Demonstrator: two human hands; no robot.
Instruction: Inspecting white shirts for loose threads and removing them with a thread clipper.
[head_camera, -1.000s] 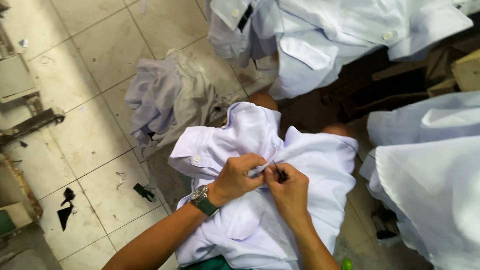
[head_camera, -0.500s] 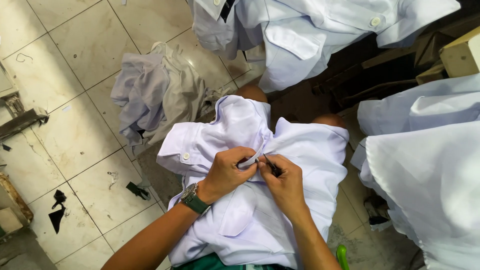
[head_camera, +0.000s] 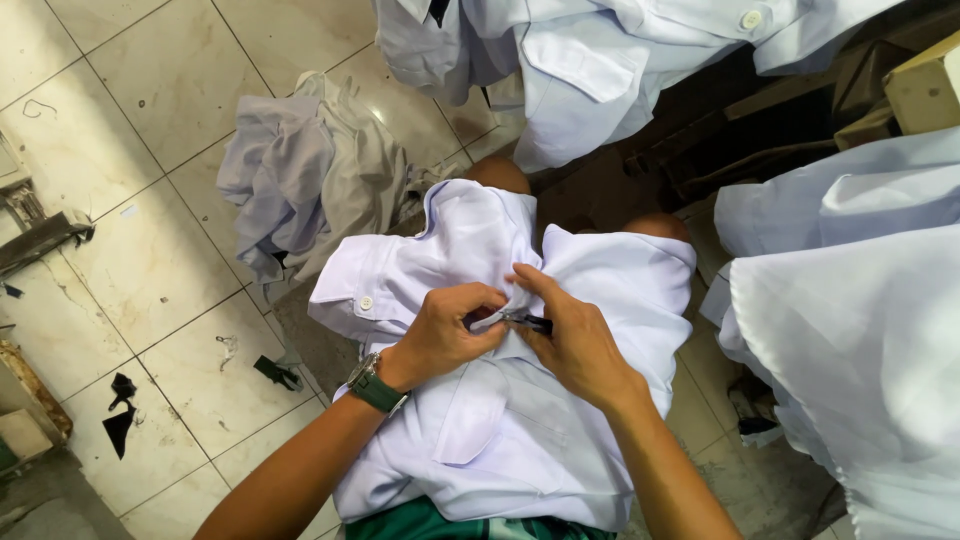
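Observation:
A white short-sleeved shirt (head_camera: 520, 420) lies spread over my lap, collar away from me. My left hand (head_camera: 445, 335), with a green-strapped watch on the wrist, pinches a fold of the shirt's cloth near its middle. My right hand (head_camera: 570, 335) holds a small dark thread snip (head_camera: 530, 321) with its tip at that same fold. The two hands touch each other over the shirt. My knees show bare beyond the collar.
A crumpled heap of pale shirts (head_camera: 310, 175) lies on the tiled floor (head_camera: 130, 110) to the left. More white shirts (head_camera: 600, 60) pile at the top and along the right side (head_camera: 860, 340). Dark cloth scraps (head_camera: 120, 410) dot the floor; a wooden box corner (head_camera: 925, 90) sits top right.
The view has shifted slightly; the hands stay together at the same fold, with the right hand's snip still working at the cloth.

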